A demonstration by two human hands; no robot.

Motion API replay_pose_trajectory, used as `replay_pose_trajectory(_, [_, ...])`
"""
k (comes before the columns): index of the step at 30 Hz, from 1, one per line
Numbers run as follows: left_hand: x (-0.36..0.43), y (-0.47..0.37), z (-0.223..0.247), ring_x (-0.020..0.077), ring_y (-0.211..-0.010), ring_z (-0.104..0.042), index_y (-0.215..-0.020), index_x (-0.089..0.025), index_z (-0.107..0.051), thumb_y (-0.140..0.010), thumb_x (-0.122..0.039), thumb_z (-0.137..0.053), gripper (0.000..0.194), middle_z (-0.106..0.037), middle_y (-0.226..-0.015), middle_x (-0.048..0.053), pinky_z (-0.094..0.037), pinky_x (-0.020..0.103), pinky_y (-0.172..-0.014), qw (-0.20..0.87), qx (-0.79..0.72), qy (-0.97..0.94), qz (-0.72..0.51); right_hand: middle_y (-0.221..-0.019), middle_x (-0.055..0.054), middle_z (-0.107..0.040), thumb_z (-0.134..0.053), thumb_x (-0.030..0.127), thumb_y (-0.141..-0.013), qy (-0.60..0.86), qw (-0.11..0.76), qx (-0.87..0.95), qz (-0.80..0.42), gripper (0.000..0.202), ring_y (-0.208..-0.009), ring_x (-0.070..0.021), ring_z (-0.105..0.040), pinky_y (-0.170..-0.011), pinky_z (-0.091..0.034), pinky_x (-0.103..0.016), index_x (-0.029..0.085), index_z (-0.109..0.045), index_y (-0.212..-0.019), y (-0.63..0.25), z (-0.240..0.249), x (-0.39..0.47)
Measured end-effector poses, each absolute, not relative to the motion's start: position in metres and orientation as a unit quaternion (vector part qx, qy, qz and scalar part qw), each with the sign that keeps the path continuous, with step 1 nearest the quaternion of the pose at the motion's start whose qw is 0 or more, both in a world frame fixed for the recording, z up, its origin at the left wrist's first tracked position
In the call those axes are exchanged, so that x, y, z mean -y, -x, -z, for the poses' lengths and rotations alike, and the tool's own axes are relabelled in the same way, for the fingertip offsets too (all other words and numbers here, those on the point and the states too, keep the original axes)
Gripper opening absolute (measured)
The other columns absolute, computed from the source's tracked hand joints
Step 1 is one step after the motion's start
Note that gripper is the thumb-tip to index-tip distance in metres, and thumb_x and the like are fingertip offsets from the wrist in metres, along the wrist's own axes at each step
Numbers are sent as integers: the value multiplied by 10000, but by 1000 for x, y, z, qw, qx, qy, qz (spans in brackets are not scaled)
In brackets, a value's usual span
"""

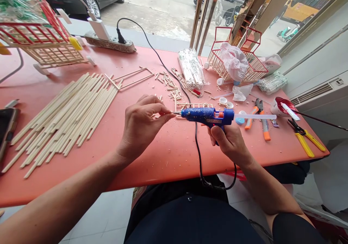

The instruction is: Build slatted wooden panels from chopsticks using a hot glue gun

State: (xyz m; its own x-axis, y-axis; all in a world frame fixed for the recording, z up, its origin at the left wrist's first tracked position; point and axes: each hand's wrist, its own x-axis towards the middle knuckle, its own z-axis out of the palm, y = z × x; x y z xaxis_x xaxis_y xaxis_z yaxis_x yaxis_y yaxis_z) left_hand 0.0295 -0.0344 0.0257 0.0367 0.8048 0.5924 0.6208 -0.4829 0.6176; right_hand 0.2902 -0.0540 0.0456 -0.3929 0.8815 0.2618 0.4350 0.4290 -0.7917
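Note:
My right hand (227, 140) is wrapped round the handle of a blue hot glue gun (199, 115), its nozzle pointing left. A clear glue stick (257, 116) juts out of the gun's back end. Right at the nozzle tip, my left hand (145, 122) pinches with thumb and forefinger; what lies between the fingertips is too small or hidden to make out. Behind the gun, a small frame of wooden sticks (176, 102) lies on the table, partly covered. Many short cut stick pieces (170, 82) are scattered beyond it.
Long wooden sticks (67, 110) lie piled on the pink table (163, 164). Model carts of sticks stand at the back left (54, 53) and back right (254, 64). Orange-handled pliers (263, 120) and yellow-handled cutters (304, 139) lie right. The gun's black cord (199, 157) hangs over the front edge.

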Motion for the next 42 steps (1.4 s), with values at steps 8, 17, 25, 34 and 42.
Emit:
replay_pose_trajectory(8, [35,-31,-32,157,-738,-649,-709,-225,-764,-812,-185,-832,130,-697,-741,-9,-476,294,-688,194,-492,-678,-511,-955,-75,-677,-550,493,-1066,424,375,817,-110,316,-792,-208,-641,-707,-535,-350,192,-626,-1125,-299,-49,55])
replay_pose_trajectory(17, [40,-31,-39,177,-758,-645,-729,-222,-804,-722,-315,-885,123,-737,-777,8,-482,310,-659,321,-532,-565,-543,-1198,-182,-658,-642,635,-950,707,278,623,185,525,-1080,-353,-659,-929,-565,-527,196,-608,-1235,-407,-57,63])
replay_pose_trajectory(25, [50,-33,-45,184,-821,-646,-751,-246,-816,-768,-294,-864,70,-751,-835,-2,-471,309,-705,334,-567,-573,-489,-1203,-227,-641,-600,537,-957,821,171,525,149,448,-1100,-393,-631,-882,-541,-517,170,-640,-1209,-447,-29,94])
replay_pose_trajectory(34, [51,-37,-48,187,-812,-643,-740,-252,-812,-758,-299,-856,67,-754,-824,-2,-470,305,-692,337,-567,-582,-476,-1201,-251,-645,-618,461,-961,826,144,529,133,423,-1162,-411,-591,-935,-519,-534,139,-642,-1234,-431,-17,81])
replay_pose_trajectory(42, [44,-37,-44,262,-896,-759,-749,-246,-851,-723,-376,-895,139,-836,-875,76,-592,349,-798,475,-532,-546,-439,-1317,-231,-661,-700,457,-937,762,201,594,160,436,-1270,-402,-574,-1087,-457,-564,156,-682,-1252,-428,-37,88])
